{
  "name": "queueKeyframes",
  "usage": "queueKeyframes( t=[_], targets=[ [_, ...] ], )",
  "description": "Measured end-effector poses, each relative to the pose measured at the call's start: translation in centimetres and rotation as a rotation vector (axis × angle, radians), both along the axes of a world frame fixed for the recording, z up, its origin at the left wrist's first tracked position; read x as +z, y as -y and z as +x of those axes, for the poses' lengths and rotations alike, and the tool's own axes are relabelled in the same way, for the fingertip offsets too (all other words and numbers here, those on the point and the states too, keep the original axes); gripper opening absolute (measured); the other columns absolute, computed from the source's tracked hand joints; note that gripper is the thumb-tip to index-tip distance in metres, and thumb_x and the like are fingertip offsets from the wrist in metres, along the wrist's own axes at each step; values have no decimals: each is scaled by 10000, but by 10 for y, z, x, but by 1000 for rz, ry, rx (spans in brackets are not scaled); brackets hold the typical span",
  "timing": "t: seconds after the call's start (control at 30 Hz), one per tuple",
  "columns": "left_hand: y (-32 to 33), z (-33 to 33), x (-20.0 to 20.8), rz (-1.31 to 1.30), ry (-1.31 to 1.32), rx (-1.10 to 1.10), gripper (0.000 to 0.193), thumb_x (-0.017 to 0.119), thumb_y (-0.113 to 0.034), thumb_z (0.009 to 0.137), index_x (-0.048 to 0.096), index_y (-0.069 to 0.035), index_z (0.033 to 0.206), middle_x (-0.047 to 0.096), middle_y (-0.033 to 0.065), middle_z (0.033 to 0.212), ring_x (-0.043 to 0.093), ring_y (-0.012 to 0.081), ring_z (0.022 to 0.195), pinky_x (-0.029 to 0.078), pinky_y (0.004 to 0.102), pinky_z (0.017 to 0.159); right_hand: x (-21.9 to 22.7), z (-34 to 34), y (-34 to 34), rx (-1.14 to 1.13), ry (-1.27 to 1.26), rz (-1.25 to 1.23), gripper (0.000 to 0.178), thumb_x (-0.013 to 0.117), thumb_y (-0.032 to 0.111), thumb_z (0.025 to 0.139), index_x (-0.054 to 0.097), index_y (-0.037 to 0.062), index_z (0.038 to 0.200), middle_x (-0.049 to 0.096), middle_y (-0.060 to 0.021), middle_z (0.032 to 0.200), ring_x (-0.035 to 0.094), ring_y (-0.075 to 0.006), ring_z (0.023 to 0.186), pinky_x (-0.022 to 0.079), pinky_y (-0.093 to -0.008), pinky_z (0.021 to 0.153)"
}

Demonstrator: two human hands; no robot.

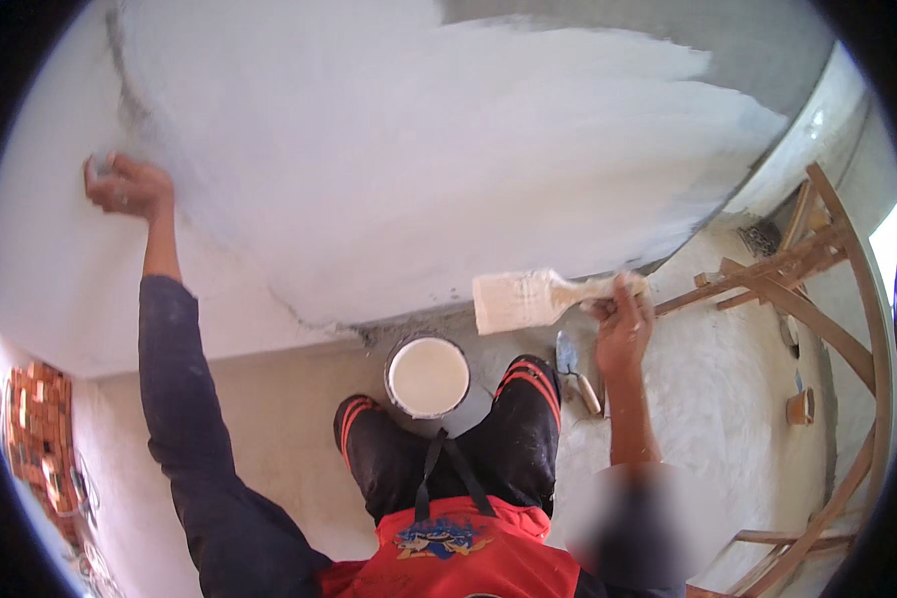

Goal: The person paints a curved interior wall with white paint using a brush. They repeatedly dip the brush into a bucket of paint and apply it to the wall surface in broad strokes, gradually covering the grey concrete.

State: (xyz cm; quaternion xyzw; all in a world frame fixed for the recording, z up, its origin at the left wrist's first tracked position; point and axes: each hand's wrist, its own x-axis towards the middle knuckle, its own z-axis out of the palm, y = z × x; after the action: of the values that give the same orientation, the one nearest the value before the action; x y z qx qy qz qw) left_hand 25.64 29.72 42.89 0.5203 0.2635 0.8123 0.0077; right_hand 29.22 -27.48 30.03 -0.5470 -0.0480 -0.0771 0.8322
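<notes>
wall [419,169]: I see a big plastered face filling the top of the view, mostly coated white and wet-looking; a bare grey patch stays at the upper right, and a grey streak runs down near the upper left.
floor [728,399]: pale concrete, dusted white, rough; it meets the wall just behind the bucket.
wooden frame [827,299]: bent slats and props at the right, well apart from my hands; looks like scaffold or formwork, parked out of the way.
brick stack [35,429]: red bricks at the far left edge, low, beside some loose wire.
paint bucket [428,377]: round, open, full of white, standing on the floor between my feet and the wall, I'd say so the brush can dip without a step.
wide brush [528,299]: flat, white-loaded bristles pointing left, held level just above the bucket and near the wall's lower edge.
right hand [623,324]: closed round the brush's wooden handle, firm full wrap.
left hand [125,184]: raised high, pressed on the wall, likely bracing; fingers curled on a small grey thing I can't make out.
trowel [573,369]: lies on the floor under the right hand, untouched.
</notes>
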Motion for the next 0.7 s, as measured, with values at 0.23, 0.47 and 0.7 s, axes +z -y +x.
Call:
queueKeyframes(
  t=[0.23, 0.47, 0.7],
  targets=[
    [3, -13, 6, -77, -47, -16, 470, 360, -402, 935, 441, -35, 1218, 450, 160, 1216, 425, 348, 1121, 288, 466, 946, 135, 68, 66, -156, 473, 135, 203, 607, 196, 887, 536, 34, 987, 568, -46, 907, 611, -173, 829, 531, -334, 742],
    [9, -12, 7, -94, -74, -15, 504, 329, -418, 948, 426, -24, 1247, 434, 155, 1245, 412, 343, 1145, 275, 465, 970, 194, 119, 126, -366, 728, 213, 298, 620, 179, 881, 491, -52, 1017, 556, -118, 961, 612, -236, 904, 556, -377, 823],
    [7, -14, 8, -70, -101, 86, 460, 334, -364, 963, 438, -12, 1240, 470, 162, 1241, 437, 350, 1132, 318, 463, 956, 198, 161, 151, -501, 844, 256, 316, 632, 164, 871, 462, -43, 1038, 567, -140, 982, 622, -262, 927, 578, -363, 804]
  ],
)
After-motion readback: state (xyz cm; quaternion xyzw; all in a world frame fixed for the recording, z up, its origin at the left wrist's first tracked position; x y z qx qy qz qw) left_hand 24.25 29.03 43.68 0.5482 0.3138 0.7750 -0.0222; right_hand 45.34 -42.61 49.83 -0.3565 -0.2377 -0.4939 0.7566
